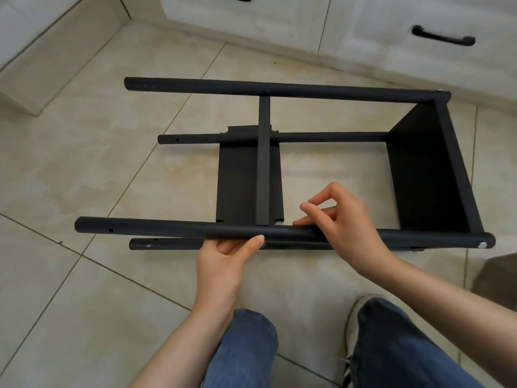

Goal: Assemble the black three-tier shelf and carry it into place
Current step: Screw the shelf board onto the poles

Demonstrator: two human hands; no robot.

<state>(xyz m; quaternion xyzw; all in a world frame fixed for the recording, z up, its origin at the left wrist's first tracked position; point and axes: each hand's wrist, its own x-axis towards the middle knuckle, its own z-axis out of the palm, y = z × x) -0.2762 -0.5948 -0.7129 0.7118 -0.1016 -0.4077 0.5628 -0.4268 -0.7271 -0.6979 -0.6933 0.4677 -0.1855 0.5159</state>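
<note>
Down on the tiled floor [84, 177], before the white cabinets [251, 15], your black shelf [419, 169] lies on its side, with a middle panel [237, 186] between the poles. Your left hand [223, 264] grips the near pole [167, 229] from below, thumb on its front. Your right hand [344, 219] rests curled fingertips on the same pole. Whether its thumb and forefinger pinch anything cannot be told. A silver screw head [481, 244] shows at the pole's right end.

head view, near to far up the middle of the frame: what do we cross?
Jeans → near pole → shelf panel → far pole → cabinet drawers.
</note>
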